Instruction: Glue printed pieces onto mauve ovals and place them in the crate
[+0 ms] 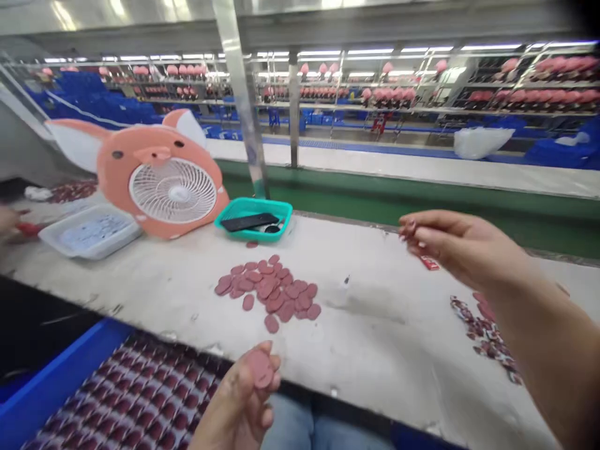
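Note:
My left hand (239, 400) is closed on a reddish-brown oval disc (261, 369), held between thumb and fingers in front of the table edge. Past it lies a loose pile of the same oval discs (267, 284) on the white tabletop (375, 356). My right hand (462, 244) is raised over the far right of the table with its fingertips pinched together. Something small and dark seems to be between them, too small to name. Below my right forearm lie small dark-and-white pieces (485, 331) and a few more discs (485, 306), partly covered by the arm.
An orange animal-shaped fan (162, 169) stands at the back left. Beside it are a teal basket (285, 219) with dark items and a white tray (89, 250). A blue crate (60, 375) of dark-red rounded pieces sits lower left. Another person's hand (8, 220) shows at the left edge.

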`<state>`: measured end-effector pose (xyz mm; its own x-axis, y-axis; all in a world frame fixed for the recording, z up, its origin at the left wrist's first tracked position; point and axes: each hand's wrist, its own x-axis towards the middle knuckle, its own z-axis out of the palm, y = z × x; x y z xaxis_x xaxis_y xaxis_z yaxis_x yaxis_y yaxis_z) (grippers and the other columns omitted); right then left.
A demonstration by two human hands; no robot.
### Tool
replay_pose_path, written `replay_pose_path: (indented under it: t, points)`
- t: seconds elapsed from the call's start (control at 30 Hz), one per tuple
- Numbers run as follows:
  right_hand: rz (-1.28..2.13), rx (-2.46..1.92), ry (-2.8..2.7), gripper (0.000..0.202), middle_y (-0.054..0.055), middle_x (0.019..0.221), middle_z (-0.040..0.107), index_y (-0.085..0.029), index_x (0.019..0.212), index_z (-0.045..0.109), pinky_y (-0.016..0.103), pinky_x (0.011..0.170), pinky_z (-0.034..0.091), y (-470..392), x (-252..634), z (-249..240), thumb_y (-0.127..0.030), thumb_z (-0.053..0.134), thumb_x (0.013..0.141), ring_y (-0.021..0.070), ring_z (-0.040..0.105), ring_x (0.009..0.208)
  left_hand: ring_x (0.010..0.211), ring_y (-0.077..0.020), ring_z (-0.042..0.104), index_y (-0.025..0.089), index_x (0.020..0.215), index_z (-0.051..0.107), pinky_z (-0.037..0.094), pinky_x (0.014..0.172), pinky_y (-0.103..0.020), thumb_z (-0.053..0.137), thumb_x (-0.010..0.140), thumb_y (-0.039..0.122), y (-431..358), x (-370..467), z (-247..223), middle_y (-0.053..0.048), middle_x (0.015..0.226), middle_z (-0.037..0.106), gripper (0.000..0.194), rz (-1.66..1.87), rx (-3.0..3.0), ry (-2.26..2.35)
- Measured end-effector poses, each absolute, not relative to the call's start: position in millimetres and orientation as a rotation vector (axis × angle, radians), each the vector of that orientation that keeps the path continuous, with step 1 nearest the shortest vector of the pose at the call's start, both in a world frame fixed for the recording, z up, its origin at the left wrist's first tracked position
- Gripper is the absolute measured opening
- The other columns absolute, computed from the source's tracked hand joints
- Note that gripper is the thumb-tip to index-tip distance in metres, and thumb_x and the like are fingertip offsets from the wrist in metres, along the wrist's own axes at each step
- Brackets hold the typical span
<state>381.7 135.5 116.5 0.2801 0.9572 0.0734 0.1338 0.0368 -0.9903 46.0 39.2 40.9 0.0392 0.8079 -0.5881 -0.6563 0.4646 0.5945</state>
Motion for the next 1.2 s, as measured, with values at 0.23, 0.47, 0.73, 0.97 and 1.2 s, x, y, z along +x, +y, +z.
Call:
replay_pose_path:
  t: [0.23,0.47,0.73,0.97,1.2]
  points:
    - [1.601,-0.977,-1.271,0.013,0.003,0.079,0.073,-0.028,0.096,0.078,0.025,0.056,0.059,34.1,218.1,70.4,-0.037,0.074,0.088,0.013,0.067,0.063,0.063,-0.0108,0.064,0.02,0.086,0.082,0.048,0.045,-0.013,0.098,0.047,0.047,8.9,24.8,52.8,-0.001,0.073,0.069,0.05,1.006,0.216,1.003]
    - [1.354,-0.99,-1.518,0.009,0.002,0.089,0.071,-0.028,0.098,0.076,0.029,0.071,0.053,27.7,183.0,59.8,-0.032,0.073,0.091,0.0163,0.066,0.082,0.061,-0.0103,0.057,0.019,0.08,0.083,0.05,0.047,-0.014,0.096,0.051,0.048,0.5,10.6,50.2,0.0,0.065,0.062,0.043,0.962,0.256,0.909]
    - [1.195,-1.001,-1.741,0.011,0.002,0.087,0.074,-0.028,0.102,0.076,0.029,0.067,0.054,26.6,183.3,68.6,-0.026,0.07,0.094,0.0168,0.068,0.077,0.061,-0.0102,0.06,0.019,0.082,0.083,0.052,0.049,-0.015,0.095,0.056,0.045,0.0,5.4,44.9,0.0,0.069,0.064,0.039,0.949,0.24,0.872]
    - [1.103,-0.959,-1.9,0.013,0.001,0.09,0.075,-0.028,0.106,0.074,0.029,0.074,0.055,29.9,186.6,72.1,-0.023,0.066,0.097,0.0162,0.07,0.081,0.059,-0.0092,0.061,0.018,0.08,0.082,0.052,0.049,-0.014,0.096,0.055,0.042,0.6,7.1,44.2,0.001,0.066,0.065,0.037,0.933,0.188,0.868]
    - [1.093,-0.963,-1.949,0.012,0.001,0.089,0.076,-0.027,0.104,0.074,0.028,0.07,0.055,34.1,186.5,75.9,-0.023,0.065,0.097,0.0162,0.071,0.078,0.059,-0.0092,0.062,0.018,0.077,0.081,0.052,0.048,-0.014,0.095,0.056,0.04,2.3,5.8,43.9,0.001,0.065,0.066,0.033,0.929,0.178,0.858]
